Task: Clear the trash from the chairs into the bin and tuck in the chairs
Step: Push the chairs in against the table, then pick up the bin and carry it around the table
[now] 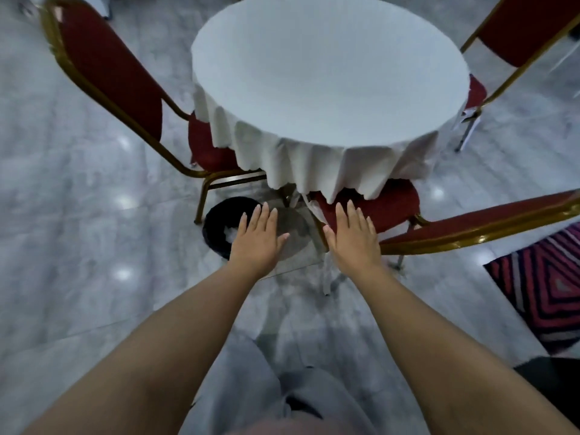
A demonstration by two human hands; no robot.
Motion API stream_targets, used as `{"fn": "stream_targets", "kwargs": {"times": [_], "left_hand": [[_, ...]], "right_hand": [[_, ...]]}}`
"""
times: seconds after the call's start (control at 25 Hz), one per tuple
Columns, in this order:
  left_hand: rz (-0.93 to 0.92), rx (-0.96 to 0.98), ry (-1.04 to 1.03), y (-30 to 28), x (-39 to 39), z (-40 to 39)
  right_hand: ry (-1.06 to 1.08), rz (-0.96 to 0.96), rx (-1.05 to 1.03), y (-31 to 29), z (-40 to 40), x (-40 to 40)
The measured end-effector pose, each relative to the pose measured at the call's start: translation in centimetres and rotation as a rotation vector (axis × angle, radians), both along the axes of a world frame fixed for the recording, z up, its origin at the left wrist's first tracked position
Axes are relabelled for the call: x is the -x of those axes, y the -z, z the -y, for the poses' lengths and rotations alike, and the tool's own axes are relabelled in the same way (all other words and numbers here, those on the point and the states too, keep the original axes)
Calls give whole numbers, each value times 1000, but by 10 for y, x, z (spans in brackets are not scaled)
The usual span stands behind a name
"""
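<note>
A round table [329, 73] under a white cloth stands ahead, with three red chairs with gold frames around it. The left chair [110, 73] and the near right chair [392, 208] have their seats partly under the cloth. The far right chair [514, 29] also sits close to the table. A black bin [216, 224] with white trash inside stands on the floor by the left chair's leg. My left hand [259, 240] hovers flat and empty over the bin's edge. My right hand [353, 237] is spread flat, empty, beside the near chair's seat.
The floor is glossy grey marble [78, 215]. A red, black and white patterned rug [546, 287] lies at the right. A white paper scrap [469, 116] hangs at the far right chair's seat edge. My grey-trousered legs [266, 387] are at the bottom.
</note>
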State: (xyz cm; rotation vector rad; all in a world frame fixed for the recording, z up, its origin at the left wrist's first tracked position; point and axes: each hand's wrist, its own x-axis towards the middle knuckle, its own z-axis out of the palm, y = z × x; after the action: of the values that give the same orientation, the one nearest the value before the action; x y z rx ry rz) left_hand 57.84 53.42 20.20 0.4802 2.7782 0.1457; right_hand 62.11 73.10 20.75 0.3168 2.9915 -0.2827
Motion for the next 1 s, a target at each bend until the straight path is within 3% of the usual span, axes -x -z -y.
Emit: {"fn": "stream_targets", "kwargs": {"times": [0.24, 0.56, 0.76, 1.0], "left_hand": [[147, 38, -93, 44, 54, 109], [314, 97, -91, 114, 160, 216], [399, 28, -178, 184, 207, 227], [500, -128, -424, 311, 250, 210]], "right_hand": [[-41, 173, 89, 59, 106, 50], [115, 310, 280, 137, 206, 131], [195, 337, 314, 205, 217, 179], [275, 410, 317, 323, 203, 226]]}}
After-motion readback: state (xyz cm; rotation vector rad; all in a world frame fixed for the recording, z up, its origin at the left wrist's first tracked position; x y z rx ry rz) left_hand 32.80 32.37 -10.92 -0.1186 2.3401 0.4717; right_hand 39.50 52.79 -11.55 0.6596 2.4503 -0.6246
